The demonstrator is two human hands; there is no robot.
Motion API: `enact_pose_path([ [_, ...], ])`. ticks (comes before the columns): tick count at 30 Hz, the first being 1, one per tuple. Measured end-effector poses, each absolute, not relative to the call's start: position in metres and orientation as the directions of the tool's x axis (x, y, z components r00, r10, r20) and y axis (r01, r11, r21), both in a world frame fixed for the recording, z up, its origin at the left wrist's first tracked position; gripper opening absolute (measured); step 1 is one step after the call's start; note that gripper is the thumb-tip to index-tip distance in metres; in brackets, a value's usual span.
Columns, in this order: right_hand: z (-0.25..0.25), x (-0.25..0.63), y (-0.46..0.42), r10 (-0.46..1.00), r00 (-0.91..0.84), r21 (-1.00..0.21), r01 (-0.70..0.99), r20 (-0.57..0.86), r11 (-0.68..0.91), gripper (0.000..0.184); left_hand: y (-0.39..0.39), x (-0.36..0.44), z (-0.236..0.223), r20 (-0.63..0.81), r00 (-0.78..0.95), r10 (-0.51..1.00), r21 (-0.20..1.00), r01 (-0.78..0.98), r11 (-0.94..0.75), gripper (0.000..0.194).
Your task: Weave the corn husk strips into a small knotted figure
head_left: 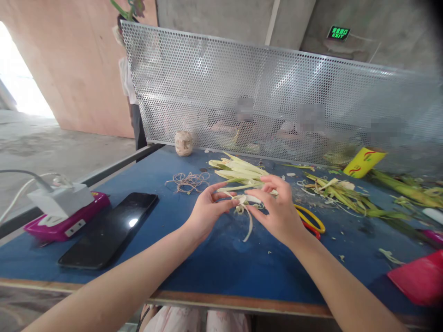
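Observation:
Over the blue table, my left hand (207, 208) and my right hand (279, 213) meet at a small bundle of pale corn husk strips (241, 201). The left thumb and fingers pinch the bundle from the left side. On the other side, my right thumb and fingers close on its strips, and one thin strip hangs down between the hands. Just beyond lies a pile of pale green corn husks (238, 167). Yellow and red handles (313, 219), which look like scissors, lie partly hidden behind my right hand.
Tangled string (188, 181) and a wrapped roll (183, 143) lie at the back left. A black phone (110, 230) and a magenta power strip (69, 226) with chargers sit left. Husk scraps (332, 189), a yellow packet (364, 162) and a red object (418, 276) are right. A perforated metal screen (214, 78) stands behind.

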State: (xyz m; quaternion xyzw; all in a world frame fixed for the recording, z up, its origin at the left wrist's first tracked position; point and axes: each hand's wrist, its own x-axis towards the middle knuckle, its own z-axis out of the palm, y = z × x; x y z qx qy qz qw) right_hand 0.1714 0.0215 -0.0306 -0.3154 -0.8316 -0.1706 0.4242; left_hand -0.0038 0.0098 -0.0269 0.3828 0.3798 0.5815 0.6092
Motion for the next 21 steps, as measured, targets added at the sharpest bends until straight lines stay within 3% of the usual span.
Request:
enact_pose_path([
  [7, -0.023, 0.176, 0.02, 0.1, -0.719, 0.45, 0.531, 0.688, 0.718, 0.019, 0.009, -0.004, -0.03, -0.054, 0.04, 0.998, 0.91, -0.41, 0.066, 0.051],
  [13, -0.02, 0.173, 0.017, 0.051, -0.8, 0.522, 0.437, 0.597, 0.732, 0.016, 0.009, -0.004, -0.032, 0.028, 0.057, 0.998, 0.944, -0.33, -0.008, 0.051],
  [15, -0.02, 0.172, 0.016, 0.056, -0.798, 0.496, 0.426, 0.6, 0.757, 0.016, 0.009, -0.003, -0.033, 0.083, 0.063, 0.995, 0.955, -0.291, -0.061, 0.053],
  [17, -0.022, 0.172, 0.017, 0.097, -0.764, 0.392, 0.431, 0.638, 0.813, 0.017, 0.009, -0.002, -0.033, 0.142, 0.072, 0.987, 0.958, -0.26, -0.119, 0.054],
  [21, -0.031, 0.168, 0.019, 0.315, -0.598, -0.027, 0.44, 0.737, 0.898, 0.015, 0.007, -0.001, -0.034, 0.199, 0.105, 0.974, 0.958, -0.231, -0.171, 0.059],
])
